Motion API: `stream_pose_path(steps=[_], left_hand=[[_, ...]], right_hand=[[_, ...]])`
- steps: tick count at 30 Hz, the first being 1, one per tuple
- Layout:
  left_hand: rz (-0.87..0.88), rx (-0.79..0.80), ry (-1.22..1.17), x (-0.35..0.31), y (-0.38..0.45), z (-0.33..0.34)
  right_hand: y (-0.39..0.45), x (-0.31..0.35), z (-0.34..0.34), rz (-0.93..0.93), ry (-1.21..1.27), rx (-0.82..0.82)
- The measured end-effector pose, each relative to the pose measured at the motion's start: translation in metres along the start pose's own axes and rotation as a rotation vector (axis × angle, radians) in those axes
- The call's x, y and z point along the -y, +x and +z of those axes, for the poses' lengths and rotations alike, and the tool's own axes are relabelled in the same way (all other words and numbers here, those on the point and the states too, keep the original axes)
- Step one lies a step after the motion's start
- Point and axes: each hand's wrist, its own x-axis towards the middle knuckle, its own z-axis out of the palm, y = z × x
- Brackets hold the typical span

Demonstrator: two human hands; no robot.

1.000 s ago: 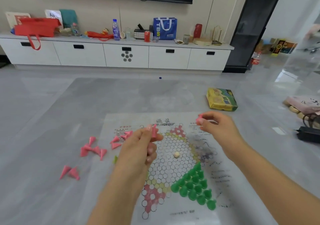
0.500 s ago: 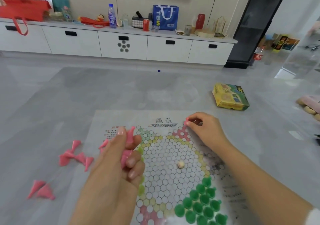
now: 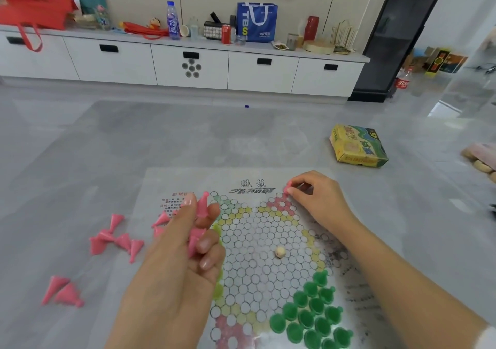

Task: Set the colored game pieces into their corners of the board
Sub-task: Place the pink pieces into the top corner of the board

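A paper checkers board (image 3: 257, 244) lies on the grey floor. Green pieces (image 3: 311, 313) fill its near right corner. My right hand (image 3: 319, 201) pinches one pink piece (image 3: 287, 189) and holds it at the tip of the far red corner (image 3: 279, 203). My left hand (image 3: 188, 254) hovers over the board's left side and grips pink pieces (image 3: 200, 222), one upright between thumb and forefinger, others in the curled fingers. A small cream bead (image 3: 280, 252) sits near the board's centre.
Loose pink cones (image 3: 115, 237) lie on the floor left of the board, with two more (image 3: 63, 292) nearer me. A yellow-green box (image 3: 358, 146) sits beyond the board at right. A white cabinet (image 3: 188, 64) with clutter lines the back wall.
My right hand has come down and left with its pink piece to the far red corner. My left hand has drawn nearer, still gripping pink pieces. The camera has tilted down.
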Motion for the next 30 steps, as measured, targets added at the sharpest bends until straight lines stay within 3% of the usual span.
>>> stream_pose_path(steps=[4,8,15,17,22,30], left_hand=[[-0.028,0.007,0.025,-0.004,-0.015,0.012],[-0.041,-0.086,-0.032,-0.007,-0.029,0.026],[-0.051,-0.104,0.189,-0.003,-0.033,0.029],[-0.054,-0.102,0.218,-0.001,-0.033,0.032],[-0.095,-0.074,0.238,0.009,-0.039,0.043],[-0.092,-0.094,0.341,0.018,-0.037,0.045]], right_hand=[[-0.003,-0.001,-0.002,-0.007,0.006,0.004],[-0.013,0.003,-0.011,0.065,0.083,-0.001],[-0.041,0.02,-0.026,0.162,0.153,-0.098],[-0.052,0.039,-0.034,0.113,0.253,-0.058],[-0.083,0.09,-0.045,-0.142,0.337,0.233],[-0.083,0.095,-0.037,-0.371,0.221,0.106]])
